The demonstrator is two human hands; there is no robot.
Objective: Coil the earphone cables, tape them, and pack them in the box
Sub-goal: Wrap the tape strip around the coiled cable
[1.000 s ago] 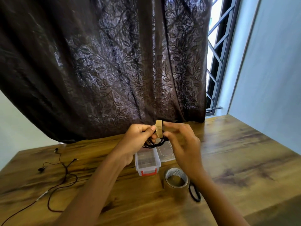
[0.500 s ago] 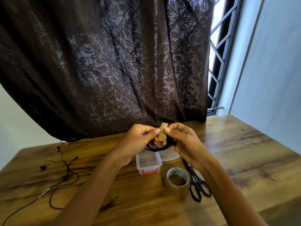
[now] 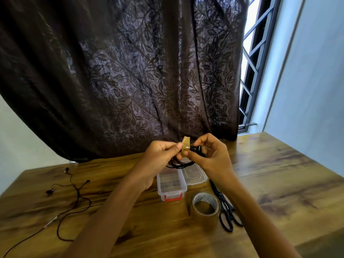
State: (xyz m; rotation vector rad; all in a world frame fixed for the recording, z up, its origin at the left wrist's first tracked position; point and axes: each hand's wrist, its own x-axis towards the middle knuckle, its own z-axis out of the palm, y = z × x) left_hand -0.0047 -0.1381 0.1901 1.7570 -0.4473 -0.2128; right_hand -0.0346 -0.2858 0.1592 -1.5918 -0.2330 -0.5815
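Note:
Both hands are raised above the open clear plastic box (image 3: 171, 185), holding a coiled black earphone cable (image 3: 181, 163). A strip of brown tape (image 3: 185, 145) sticks up from the coil. My left hand (image 3: 160, 155) pinches the coil and the tape's left edge. My right hand (image 3: 208, 155) pinches the tape and the coil from the right, with an earbud showing by its fingers. The box has a red latch, and its lid (image 3: 194, 175) lies open to the right. A second, uncoiled dark earphone cable (image 3: 78, 194) lies spread on the table at the left.
A roll of brown tape (image 3: 204, 202) stands on the wooden table (image 3: 270, 183) right of the box, with black scissors (image 3: 226, 207) beside it. A dark patterned curtain (image 3: 130, 71) hangs behind the table, a barred window (image 3: 250, 71) to its right.
My right hand has shifted on the coil and now pinches the tape lower down. The scissors, hidden by my right wrist a second ago, are now in view.

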